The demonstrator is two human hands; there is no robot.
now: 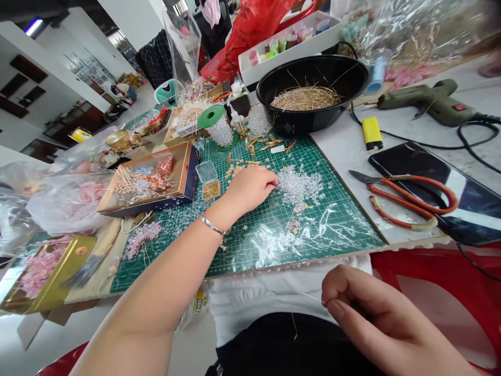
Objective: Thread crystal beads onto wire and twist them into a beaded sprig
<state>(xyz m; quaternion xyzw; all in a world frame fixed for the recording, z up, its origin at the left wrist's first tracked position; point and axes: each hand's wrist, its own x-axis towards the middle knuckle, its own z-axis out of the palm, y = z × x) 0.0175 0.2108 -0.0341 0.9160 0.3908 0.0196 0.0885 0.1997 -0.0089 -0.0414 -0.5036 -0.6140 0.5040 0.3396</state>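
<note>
Pinching a thin wire [311, 297] between thumb and fingertip, the person's right hand [371, 313] sits low over the lap, in front of a white top, and the grip is fully closed on that wire. The left hand [250, 190] is out on a green cutting mat [332, 235], fingers bunched and curled, tips right at the edge of a heap of loose clear beads [299, 185]. Can't tell if it's got a bead pinched, since the fingertips are hidden.

Containers everywhere on this bench! Just left of that hand there's a small clear plastic box [206, 171] full of gold beads [211, 190], next to a gold-edged box [144, 204] holding orange and clear beads plus gold sprays. Further up, a clear tube of beads with a green lid [211, 116] stands on the mat. Past it, a big black bowl [301, 124] holds a nest of dry straw-like strands [305, 98], with a white tray [266, 62] of small pots behind. Bottom left, a gold tin [80, 256] has pink flowers [41, 271] in it. Orange-handled scissors [410, 196] lie on the white bench top to the right.
</note>
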